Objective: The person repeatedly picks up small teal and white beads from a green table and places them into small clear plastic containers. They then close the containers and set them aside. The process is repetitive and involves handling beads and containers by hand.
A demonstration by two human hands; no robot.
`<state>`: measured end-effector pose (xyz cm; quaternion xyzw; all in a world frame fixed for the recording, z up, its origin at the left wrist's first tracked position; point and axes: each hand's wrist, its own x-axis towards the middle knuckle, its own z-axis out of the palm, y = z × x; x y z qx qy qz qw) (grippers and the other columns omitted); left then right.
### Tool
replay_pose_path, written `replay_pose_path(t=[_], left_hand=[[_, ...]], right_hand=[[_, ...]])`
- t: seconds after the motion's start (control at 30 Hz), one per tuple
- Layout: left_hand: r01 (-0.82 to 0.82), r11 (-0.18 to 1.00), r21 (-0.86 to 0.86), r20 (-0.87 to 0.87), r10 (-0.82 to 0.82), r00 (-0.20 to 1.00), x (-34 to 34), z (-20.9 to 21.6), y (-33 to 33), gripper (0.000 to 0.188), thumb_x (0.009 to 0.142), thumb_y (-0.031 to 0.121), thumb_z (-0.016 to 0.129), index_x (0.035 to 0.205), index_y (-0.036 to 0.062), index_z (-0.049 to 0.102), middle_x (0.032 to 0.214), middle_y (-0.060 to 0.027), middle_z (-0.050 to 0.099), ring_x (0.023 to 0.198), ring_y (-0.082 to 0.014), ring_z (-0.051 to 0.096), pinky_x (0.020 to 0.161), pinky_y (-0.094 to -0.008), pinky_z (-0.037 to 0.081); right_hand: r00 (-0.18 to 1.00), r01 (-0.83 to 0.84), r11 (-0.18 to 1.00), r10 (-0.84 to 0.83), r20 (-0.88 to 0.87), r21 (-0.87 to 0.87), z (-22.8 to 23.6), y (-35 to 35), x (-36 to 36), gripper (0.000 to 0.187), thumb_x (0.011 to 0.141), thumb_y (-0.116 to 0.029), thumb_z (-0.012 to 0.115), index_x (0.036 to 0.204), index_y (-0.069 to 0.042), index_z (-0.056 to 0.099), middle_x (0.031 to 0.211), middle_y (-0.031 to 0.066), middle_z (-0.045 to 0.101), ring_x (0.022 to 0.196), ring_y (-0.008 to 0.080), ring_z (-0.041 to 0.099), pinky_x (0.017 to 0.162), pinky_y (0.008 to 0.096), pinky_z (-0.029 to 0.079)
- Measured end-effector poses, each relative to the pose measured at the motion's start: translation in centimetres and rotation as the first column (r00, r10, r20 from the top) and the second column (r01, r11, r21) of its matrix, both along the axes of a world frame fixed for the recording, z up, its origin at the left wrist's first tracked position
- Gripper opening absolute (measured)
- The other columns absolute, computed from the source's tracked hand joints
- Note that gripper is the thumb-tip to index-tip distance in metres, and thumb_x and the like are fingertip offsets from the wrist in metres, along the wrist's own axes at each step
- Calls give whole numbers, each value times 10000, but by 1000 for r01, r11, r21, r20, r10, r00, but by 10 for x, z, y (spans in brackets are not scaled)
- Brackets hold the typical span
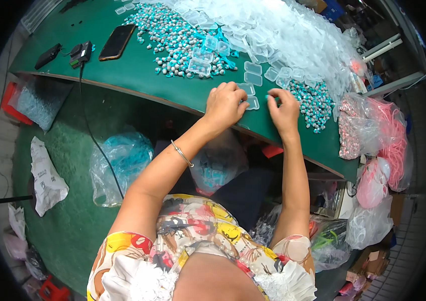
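At the table's near edge, my left hand [225, 104] curls its fingers and thumb around the left side of an open clear plastic box [252, 103]. To the right of that box, my right hand [285, 114] has its thumb and index finger bent together. A speck of teal shows at those fingertips, too small to name. Beside the right hand lies a heap of small teal-and-grey round pieces [318, 103]. Another open clear box [253, 73] rests just beyond the left hand. A larger heap of the same round pieces [173, 42] spreads farther left, with several clear boxes on it.
A big mound of clear plastic boxes [278, 30] covers the far side of the green table [148, 88]. A phone [117, 42] and a small black device with a cable [81, 54] lie at left. Bags of pink cord [391, 140] hang by the right edge.
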<state>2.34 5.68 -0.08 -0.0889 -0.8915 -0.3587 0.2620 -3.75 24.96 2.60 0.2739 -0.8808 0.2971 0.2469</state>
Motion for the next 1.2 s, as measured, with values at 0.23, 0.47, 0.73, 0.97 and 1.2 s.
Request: replay_pose_path(t=[0.23,0.47,0.73,0.97,1.2], left_hand=[[-15,1000,-24,25,16,1000,-2,-9,-1,222,767,239,775,923,99,702,919,-89,614,922,-300,600,768,-441,462],[61,991,-120,110,-48,993,9,2,-11,404,758,276,776,1106,109,656,966,-94,590,980,-303,571,793,-433,444],[114,983,-146,104,-100,990,20,4,-35,419,730,264,788,1097,114,650,970,-84,571,968,-293,556,796,-428,443],[185,977,-108,58,-179,982,20,0,-45,425,725,263,790,1094,121,632,970,-80,558,948,-288,550,807,-427,447],[172,982,-80,68,-167,984,20,-4,-42,425,722,259,792,1090,120,631,980,-76,567,963,-287,555,826,-428,446]], right_hand=[[980,-83,996,75,185,34,-15,-25,17,87,785,-150,737,849,-105,700,828,33,669,755,233,640,738,399,461],[980,-103,993,90,179,62,-5,-23,11,69,841,-123,673,892,-97,712,849,65,672,820,280,648,737,426,469],[983,-169,979,160,87,110,-1,-74,-44,154,827,-170,702,970,-112,708,962,86,685,947,304,635,785,460,491],[992,-68,965,37,124,254,-19,-118,-80,226,800,-201,741,1005,-116,699,981,99,686,944,296,649,816,489,478],[905,-197,952,268,329,-233,4,-67,-45,190,810,-27,681,999,-26,696,908,77,709,765,160,659,701,293,519]])
